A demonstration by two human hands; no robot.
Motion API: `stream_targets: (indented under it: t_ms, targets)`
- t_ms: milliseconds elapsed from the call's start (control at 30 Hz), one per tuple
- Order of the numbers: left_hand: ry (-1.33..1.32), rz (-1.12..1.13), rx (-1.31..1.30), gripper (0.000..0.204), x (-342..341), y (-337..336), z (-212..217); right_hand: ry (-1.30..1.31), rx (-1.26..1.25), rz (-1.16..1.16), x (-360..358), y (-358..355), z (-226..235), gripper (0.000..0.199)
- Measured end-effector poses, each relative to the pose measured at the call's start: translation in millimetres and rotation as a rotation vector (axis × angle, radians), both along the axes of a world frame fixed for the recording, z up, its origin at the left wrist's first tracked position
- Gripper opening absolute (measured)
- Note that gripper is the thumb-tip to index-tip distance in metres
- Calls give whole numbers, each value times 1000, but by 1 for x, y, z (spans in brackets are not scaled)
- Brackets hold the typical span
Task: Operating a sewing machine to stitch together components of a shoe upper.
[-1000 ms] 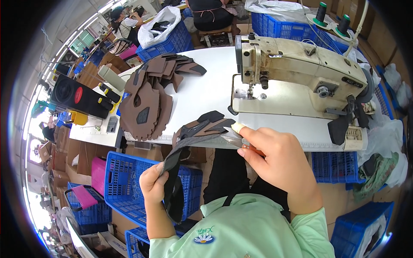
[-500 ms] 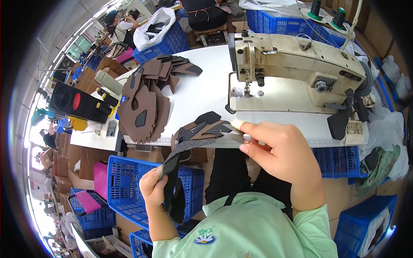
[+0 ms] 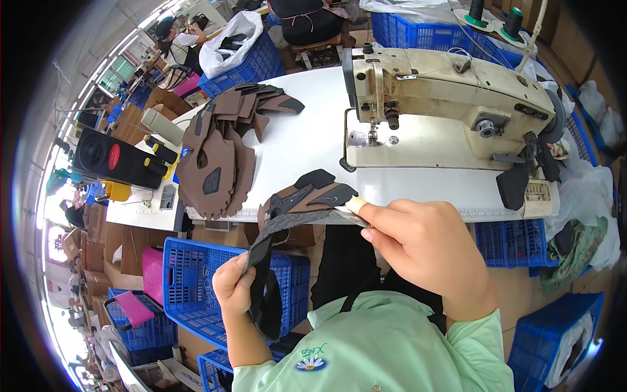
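A brown and black shoe upper piece [image 3: 307, 195] hangs in front of the table edge, curving downward at its left end. My left hand [image 3: 234, 286] is closed, pinching the dark textured lower end between thumb and fingers. At the other end, my right hand [image 3: 428, 245] is closed, its wrapped yellowish index fingertip touching the piece. A thin grey, metallic-looking tool [image 3: 353, 216] shows between right thumb and index finger; the fingers hide most of it. Behind, several similar brown upper pieces [image 3: 219, 153] lie stacked on the white table [image 3: 307, 104].
A sewing machine [image 3: 450, 98] stands at the right of the table. Left are a black speaker [image 3: 111, 157] and thread cones [image 3: 163, 152]. A blue basket [image 3: 196, 281] stands below the left edge, others at right. Thread spools [image 3: 511, 25] stand behind. Other people sit farther back.
My right hand has shifted slightly left and down, its wrapped fingertip now against the shoe upper piece. The grey tool's tip beside it is less exposed. My left hand keeps its grip.
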State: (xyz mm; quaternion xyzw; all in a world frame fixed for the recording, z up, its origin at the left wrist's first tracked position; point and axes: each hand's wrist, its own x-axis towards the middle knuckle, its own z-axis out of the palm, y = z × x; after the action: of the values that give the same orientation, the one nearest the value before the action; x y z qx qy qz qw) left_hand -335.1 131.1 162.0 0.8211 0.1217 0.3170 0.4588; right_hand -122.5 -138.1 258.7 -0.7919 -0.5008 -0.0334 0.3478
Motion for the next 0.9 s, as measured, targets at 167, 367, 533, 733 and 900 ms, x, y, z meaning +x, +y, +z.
stream_targets:
  t_ms: [167, 367, 533, 733, 900]
  targets:
    - [28, -16, 45, 29, 2, -3, 7, -2, -14, -27, 1, 3, -3, 21]
    - [41, -21, 58, 28, 1, -2, 6, -5, -6, -23, 2, 6, -4, 21]
    - [24, -19, 59, 28, 3, -3, 5, 13, 11, -4, 4, 9, -7, 22]
    - [25, -31, 57, 29, 5, -1, 4, 15, -30, 3, 6, 8, -6, 23]
    - [56, -8, 33, 31, -1, -1, 8, 77, 258, -37, 7, 9, -6, 29]
